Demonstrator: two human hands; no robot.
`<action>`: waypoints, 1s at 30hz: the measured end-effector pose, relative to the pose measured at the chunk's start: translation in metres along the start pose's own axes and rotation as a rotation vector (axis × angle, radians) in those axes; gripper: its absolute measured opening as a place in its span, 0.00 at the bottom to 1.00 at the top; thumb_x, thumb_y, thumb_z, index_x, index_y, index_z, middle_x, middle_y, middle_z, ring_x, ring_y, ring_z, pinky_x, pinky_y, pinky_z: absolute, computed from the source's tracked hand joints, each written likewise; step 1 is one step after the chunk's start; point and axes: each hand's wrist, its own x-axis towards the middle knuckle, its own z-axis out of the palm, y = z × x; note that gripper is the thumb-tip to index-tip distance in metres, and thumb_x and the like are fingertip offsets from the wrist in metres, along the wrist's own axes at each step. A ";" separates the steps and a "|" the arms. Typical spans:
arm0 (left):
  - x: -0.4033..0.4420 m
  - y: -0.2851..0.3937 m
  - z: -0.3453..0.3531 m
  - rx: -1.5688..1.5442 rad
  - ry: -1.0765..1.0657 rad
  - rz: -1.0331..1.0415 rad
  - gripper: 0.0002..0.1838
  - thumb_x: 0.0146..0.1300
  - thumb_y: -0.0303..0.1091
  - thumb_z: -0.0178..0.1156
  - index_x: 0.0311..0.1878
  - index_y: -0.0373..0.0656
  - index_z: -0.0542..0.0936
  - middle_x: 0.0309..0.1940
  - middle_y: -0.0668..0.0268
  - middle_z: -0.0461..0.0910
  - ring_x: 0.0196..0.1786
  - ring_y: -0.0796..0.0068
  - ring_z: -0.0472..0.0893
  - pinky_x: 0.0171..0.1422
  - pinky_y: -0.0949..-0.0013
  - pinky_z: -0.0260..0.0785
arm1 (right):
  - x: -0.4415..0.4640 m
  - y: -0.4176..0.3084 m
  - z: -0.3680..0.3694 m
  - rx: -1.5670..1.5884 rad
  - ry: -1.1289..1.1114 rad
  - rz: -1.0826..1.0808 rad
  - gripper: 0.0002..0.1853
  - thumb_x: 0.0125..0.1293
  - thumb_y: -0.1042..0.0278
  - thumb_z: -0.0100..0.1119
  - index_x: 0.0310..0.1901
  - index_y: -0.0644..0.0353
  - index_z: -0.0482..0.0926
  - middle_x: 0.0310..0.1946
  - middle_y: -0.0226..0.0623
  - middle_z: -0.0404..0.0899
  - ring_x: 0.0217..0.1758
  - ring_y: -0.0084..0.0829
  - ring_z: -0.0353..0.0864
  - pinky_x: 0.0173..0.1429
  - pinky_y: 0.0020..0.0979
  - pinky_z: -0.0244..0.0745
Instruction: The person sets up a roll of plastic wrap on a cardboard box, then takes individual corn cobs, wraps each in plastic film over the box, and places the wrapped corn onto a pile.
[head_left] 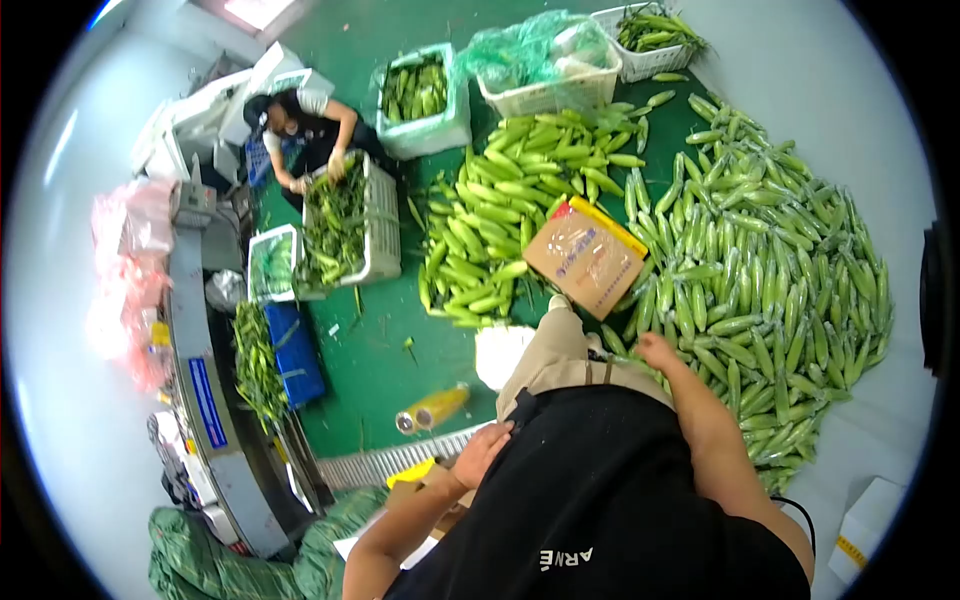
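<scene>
My left hand (485, 455) rests at my waist, its fingers lying against the edge of my black shirt (600, 490). On the other side, my right hand (655, 350) hangs beside my thigh with its fingers curled; whatever may be in them is hidden. Just beyond it spreads a large heap of corn ears in clear plastic sleeves (760, 290). A brown cardboard box (585, 258) with a yellow and red edge lies between that heap and a pile of unwrapped green corn (490, 210). My trouser leg (560, 350) stands close to the box.
A co-worker (310, 130) bends over a white crate of corn and leaves (385, 220). Behind are a bagged corn bin (425, 130), a crate with green plastic (550, 95) and a smaller crate (650, 65). Yellow rolls (435, 408) lie by a floor grate (390, 460). A steel counter (190, 330) runs along the left.
</scene>
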 end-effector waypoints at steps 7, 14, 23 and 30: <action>0.077 -0.019 -0.058 0.043 -0.284 0.026 0.31 0.63 0.35 0.65 0.70 0.45 0.71 0.69 0.45 0.74 0.66 0.40 0.78 0.70 0.43 0.71 | -0.008 -0.018 -0.026 0.167 0.206 0.053 0.31 0.62 0.62 0.74 0.65 0.64 0.79 0.52 0.43 0.88 0.54 0.41 0.87 0.59 0.39 0.80; 0.130 -0.100 -0.142 0.218 -0.778 -0.402 0.47 0.53 0.37 0.78 0.78 0.55 0.69 0.74 0.54 0.70 0.71 0.50 0.75 0.76 0.51 0.67 | 0.029 0.007 0.035 0.339 0.311 0.245 0.27 0.65 0.62 0.72 0.63 0.62 0.80 0.51 0.43 0.87 0.55 0.41 0.86 0.60 0.40 0.80; 0.076 -0.476 0.003 0.448 -1.321 -0.919 0.34 0.66 0.44 0.68 0.74 0.49 0.71 0.73 0.49 0.72 0.71 0.47 0.75 0.73 0.48 0.71 | 0.232 0.061 0.111 0.059 0.700 -0.034 0.16 0.70 0.70 0.63 0.58 0.59 0.82 0.57 0.46 0.84 0.63 0.52 0.80 0.67 0.46 0.75; 0.024 -0.658 0.172 0.462 -1.423 -0.793 0.22 0.70 0.42 0.66 0.64 0.44 0.80 0.58 0.56 0.83 0.59 0.60 0.82 0.62 0.56 0.76 | 0.382 0.113 0.095 -0.452 0.713 -0.709 0.24 0.69 0.58 0.69 0.64 0.56 0.81 0.66 0.38 0.79 0.72 0.45 0.75 0.72 0.46 0.71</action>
